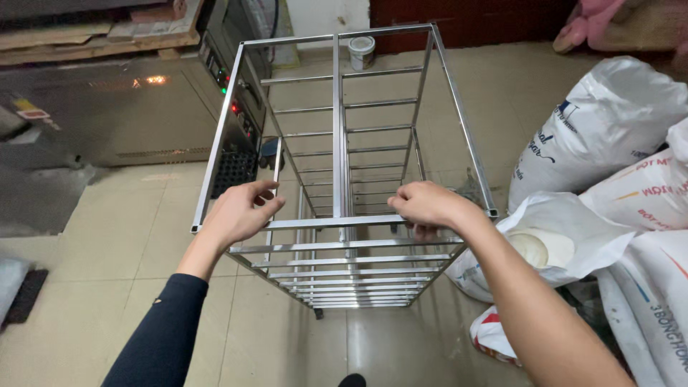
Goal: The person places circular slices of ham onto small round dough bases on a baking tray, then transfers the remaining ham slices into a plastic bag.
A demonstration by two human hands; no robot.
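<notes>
While both hands, left hand (pixel 240 211) and right hand (pixel 428 204), curled around the rack (pixel 344 222) rail, sacks (pixel 609 122) lay at three o'clock, rack shelves unloaded.

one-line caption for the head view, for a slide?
Both hands, left and right, grip the top front rail of an empty steel rack, white sacks beside it.

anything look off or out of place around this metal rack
Nothing is bent or askew on the steel rack; both hands, left and right, grip its near top rail. One white sack beside it gapes open, but nothing has spilled.
</notes>
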